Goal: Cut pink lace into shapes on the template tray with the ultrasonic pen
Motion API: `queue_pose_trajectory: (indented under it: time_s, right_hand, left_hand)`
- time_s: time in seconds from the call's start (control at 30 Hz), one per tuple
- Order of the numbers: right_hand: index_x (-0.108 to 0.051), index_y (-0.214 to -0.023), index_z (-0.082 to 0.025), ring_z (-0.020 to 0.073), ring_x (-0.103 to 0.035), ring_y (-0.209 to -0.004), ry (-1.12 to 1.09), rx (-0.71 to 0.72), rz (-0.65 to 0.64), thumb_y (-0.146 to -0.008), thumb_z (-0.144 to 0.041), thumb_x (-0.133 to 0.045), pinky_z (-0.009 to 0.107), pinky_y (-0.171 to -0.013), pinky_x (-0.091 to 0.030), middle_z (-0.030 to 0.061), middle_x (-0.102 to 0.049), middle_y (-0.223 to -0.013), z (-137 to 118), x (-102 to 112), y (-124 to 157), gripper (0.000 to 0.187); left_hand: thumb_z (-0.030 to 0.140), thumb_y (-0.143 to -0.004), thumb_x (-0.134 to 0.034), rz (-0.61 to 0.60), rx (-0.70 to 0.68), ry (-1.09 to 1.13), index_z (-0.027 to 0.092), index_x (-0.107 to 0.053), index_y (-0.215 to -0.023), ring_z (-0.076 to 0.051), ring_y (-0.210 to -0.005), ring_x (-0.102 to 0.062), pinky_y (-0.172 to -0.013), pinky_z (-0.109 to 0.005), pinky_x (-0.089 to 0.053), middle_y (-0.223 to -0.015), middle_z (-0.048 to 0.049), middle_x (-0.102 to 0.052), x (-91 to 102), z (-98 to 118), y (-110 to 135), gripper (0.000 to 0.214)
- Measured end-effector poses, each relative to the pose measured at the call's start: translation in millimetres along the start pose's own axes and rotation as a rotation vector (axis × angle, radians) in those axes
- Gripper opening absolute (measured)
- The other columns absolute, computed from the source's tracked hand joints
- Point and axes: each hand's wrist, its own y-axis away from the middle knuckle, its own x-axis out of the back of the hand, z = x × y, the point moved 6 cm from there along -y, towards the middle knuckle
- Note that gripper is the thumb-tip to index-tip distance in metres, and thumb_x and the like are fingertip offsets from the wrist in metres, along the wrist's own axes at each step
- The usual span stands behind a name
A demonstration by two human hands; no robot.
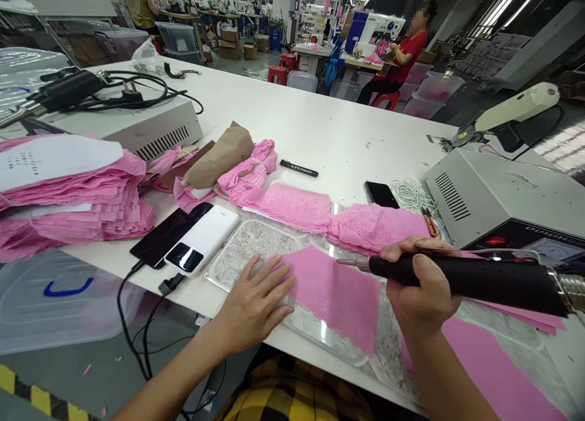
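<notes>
A pink fabric piece (pixel 336 293) with one scalloped edge lies flat on a clear sheet over a grey marbled surface. My left hand (pixel 258 302) rests palm down at its left edge, fingers spread, holding nothing. Wrapped around a black-handled tool (pixel 466 281) is my right hand (pixel 420 281); the tool has a thin metal tip and a metal hose at its rear. The tip points left, over the fabric's upper part; whether it touches cannot be told. Above the piece lie pink lace-patterned stacks (pixel 292 205). More plain pink pieces (pixel 493 366) lie under and beside my right forearm.
Bundled pink fabric (pixel 68 201) is piled at the left. A white power bank (pixel 203 241) and phone (pixel 159 241) lie near it, cables hanging off the edge. A grey machine box (pixel 503 195) stands right, another (pixel 132 119) back left. A marker (pixel 299 167) lies mid-table. A person (pixel 406 55) sits beyond.
</notes>
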Motion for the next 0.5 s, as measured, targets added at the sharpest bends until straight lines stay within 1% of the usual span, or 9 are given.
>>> queue_pose_trajectory:
  time_s: [0.3,0.5]
  right_hand:
    - [-0.056,-0.075,-0.02,0.0126,-0.056,-0.053,0.02,0.02,-0.042,-0.067,-0.017,-0.061,0.034,-0.057,-0.05,-0.0036,-0.056,-0.071,2.4,-2.1,0.9,0.01]
    - [-0.056,-0.073,-0.02,0.0129,-0.056,-0.053,0.027,-0.006,-0.038,-0.064,-0.02,-0.063,0.034,-0.056,-0.05,-0.0037,-0.055,-0.07,2.0,-4.9,0.0,0.011]
  left_hand:
    - [0.031,-0.097,-0.05,-0.002,0.008,0.021,0.015,-0.058,-0.127,-0.028,-0.135,-0.045,-0.118,-0.053,-0.023,-0.134,-0.0092,-0.06,-0.8,-0.2,0.4,0.034]
    - [0.034,-0.097,-0.05,-0.033,0.017,0.004,0.015,-0.061,-0.123,-0.029,-0.134,-0.046,-0.117,-0.055,-0.026,-0.133,-0.0102,-0.061,-0.8,-0.9,2.2,0.034]
